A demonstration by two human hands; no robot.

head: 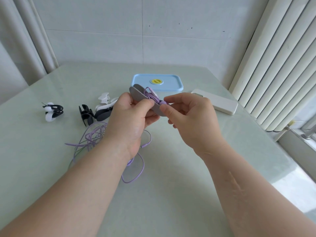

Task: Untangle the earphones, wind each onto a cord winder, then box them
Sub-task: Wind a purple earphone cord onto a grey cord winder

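Two hands up over the counter (171,177), mid-frame. L hand (130,115) grips the grey cord winder (136,95), fingers (145,104) curled round its near side; winder is off the counter, tilted, its two flaps apart. Purple cord (149,96) sits bunched btwn the flaps. R hand (189,113) pinches the purple earbud (163,102) btwn thumb & index at winder's right end, other digits loosely curled under. More purple cord, a loose tangle (92,135), lies on the counter under L wrist & forearm, w/ a plug end showing just right of the wrist. Blue box (157,82), lid on, yellow disc in lid centre, stands just behind the winder. White flat case (217,101) right of the box. Far left: black-and-white bundle (52,111), well apart. Black winder (85,115), dark grey winder (102,115) & white winder (104,98) cluster just beside L hand. Blinds (273,65) at right.
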